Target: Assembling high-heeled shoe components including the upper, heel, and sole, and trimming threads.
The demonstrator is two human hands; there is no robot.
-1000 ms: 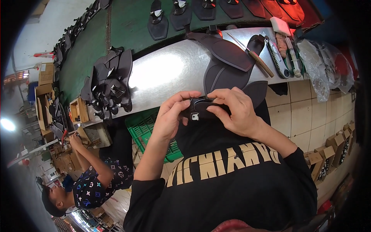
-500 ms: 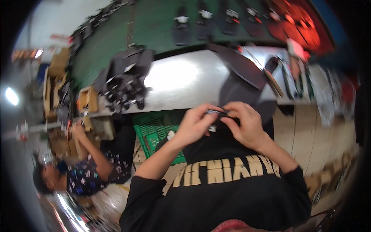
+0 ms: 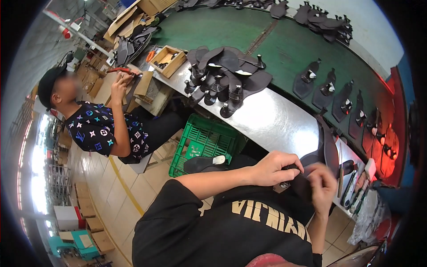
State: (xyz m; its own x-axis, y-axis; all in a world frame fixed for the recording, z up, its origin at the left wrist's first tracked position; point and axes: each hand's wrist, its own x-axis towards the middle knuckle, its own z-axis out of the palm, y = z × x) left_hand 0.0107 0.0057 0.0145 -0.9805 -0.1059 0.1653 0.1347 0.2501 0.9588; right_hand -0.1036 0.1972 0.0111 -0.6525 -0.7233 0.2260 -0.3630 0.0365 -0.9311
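My left hand (image 3: 276,169) is closed, its fingers pinching a dark sandal piece (image 3: 302,187) in front of my body. A small pale patch shows on the work just below those fingers. My right hand (image 3: 322,183) is at the right side of the same piece, fingers curled but smeared by motion, so its grip is unclear. Beside my left forearm lies a dark sandal sole (image 3: 195,164) with a white patch. At the table edge by my hands, more dark soles (image 3: 329,149) stand partly hidden behind my fingers.
Dark sandals lie heaped on the metal table (image 3: 284,118); others line the green belt (image 3: 222,26). Hand tools (image 3: 353,191) lie at right near a plastic bag (image 3: 371,218). A green crate (image 3: 178,155) stands below. At left, a co-worker (image 3: 98,124) holds a red-handled tool (image 3: 120,70).
The view has swung to the left, bringing the co-worker and heaped sandals further in. My hands, earlier pinched together on a small dark strip, are now at a broader dark piece, the right one moving.
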